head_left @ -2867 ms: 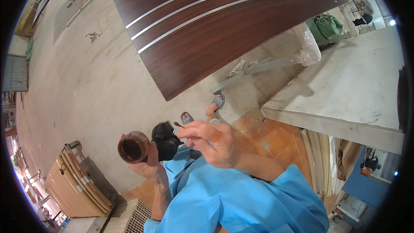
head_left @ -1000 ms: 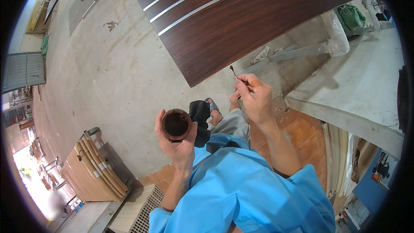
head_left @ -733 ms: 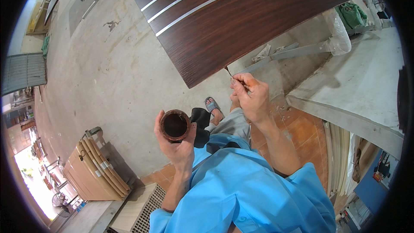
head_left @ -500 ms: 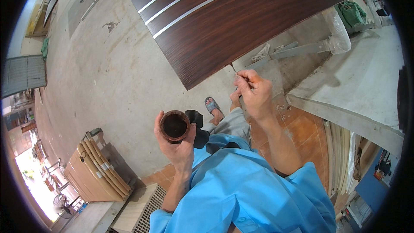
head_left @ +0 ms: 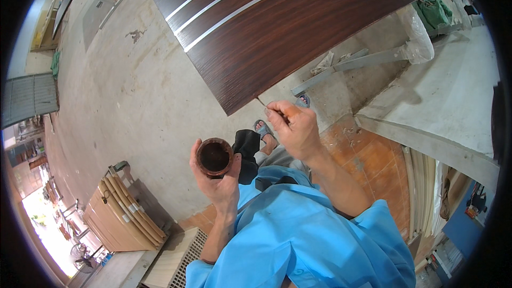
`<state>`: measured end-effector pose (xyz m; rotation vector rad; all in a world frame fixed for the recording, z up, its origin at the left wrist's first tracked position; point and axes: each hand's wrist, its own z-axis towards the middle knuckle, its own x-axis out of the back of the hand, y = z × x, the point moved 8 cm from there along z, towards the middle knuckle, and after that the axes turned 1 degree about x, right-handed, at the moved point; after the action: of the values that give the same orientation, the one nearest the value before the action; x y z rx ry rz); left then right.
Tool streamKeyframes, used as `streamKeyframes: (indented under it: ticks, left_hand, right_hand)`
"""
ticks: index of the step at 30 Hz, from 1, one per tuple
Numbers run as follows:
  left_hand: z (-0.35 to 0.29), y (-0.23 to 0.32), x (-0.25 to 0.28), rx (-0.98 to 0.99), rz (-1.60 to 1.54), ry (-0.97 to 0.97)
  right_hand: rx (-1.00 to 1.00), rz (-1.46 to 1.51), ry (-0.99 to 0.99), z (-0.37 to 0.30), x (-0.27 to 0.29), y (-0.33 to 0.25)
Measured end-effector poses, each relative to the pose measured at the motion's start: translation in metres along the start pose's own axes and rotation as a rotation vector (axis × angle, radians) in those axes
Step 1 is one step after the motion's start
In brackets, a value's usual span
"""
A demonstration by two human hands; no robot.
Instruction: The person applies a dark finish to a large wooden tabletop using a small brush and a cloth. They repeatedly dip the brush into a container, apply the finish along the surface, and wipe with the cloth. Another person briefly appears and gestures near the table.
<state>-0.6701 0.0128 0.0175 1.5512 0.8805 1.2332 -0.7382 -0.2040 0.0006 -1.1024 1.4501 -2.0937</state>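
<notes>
The person's left hand point(head_left: 221, 181) is wrapped around a small round pot point(head_left: 214, 156) with a dark brown, stained inside, holding it upright in front of the blue shirt point(head_left: 309, 240); the fingers are closed round its wall. The right hand point(head_left: 295, 128) pinches a thin brush or stick point(head_left: 262, 101) between thumb and fingertips, so those fingers are narrow and closed on the tool. Its tip reaches to the near corner of the dark wood-grain door panel point(head_left: 277, 26), which has three pale inlaid stripes and lies raised above the concrete floor point(head_left: 133, 101); whether the tip already touches the edge cannot be told.

A dark cloth point(head_left: 246, 146) hangs just beside the pot. Sandalled feet point(head_left: 264, 128) show below the hands. To the left stands a stack of pale boards point(head_left: 125, 210), and to the right a grey concrete slab point(head_left: 458, 96) with metal bars point(head_left: 346, 66) near it.

The likely trouble lies in the fine tip: an unsteady stroke at the corner could smear colour onto the finished face or onto a pale stripe. The pot is held free in the air, so a tilt of the left wrist while the eyes follow the brush could spill its contents on the shirt or the floor. An overloaded tip may also drip from the panel's edge.
</notes>
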Motion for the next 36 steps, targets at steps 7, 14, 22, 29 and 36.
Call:
streamKeyframes:
  ticks: [7,14,22,29,36]
  left_hand:
    - [0.001,0.0,-0.002,-0.016,0.001,-0.009]
    - [0.003,0.001,-0.009,0.002,0.007,-0.023]
    - [0.001,0.002,-0.008,-0.003,-0.004,-0.007]
    - [-0.001,-0.003,0.002,0.009,0.012,0.004]
    - [-0.003,-0.007,0.014,0.036,0.0,0.025]
  right_hand:
    - [-0.147,-0.012,0.067,0.01,0.039,0.029]
    - [-0.287,0.088,0.194,0.017,0.073,0.043]
    - [-0.221,0.085,0.054,0.009,0.034,0.032]
    - [-0.067,0.078,-0.099,-0.007,-0.017,-0.005]
    - [-0.028,0.074,-0.089,-0.01,-0.023,-0.018]
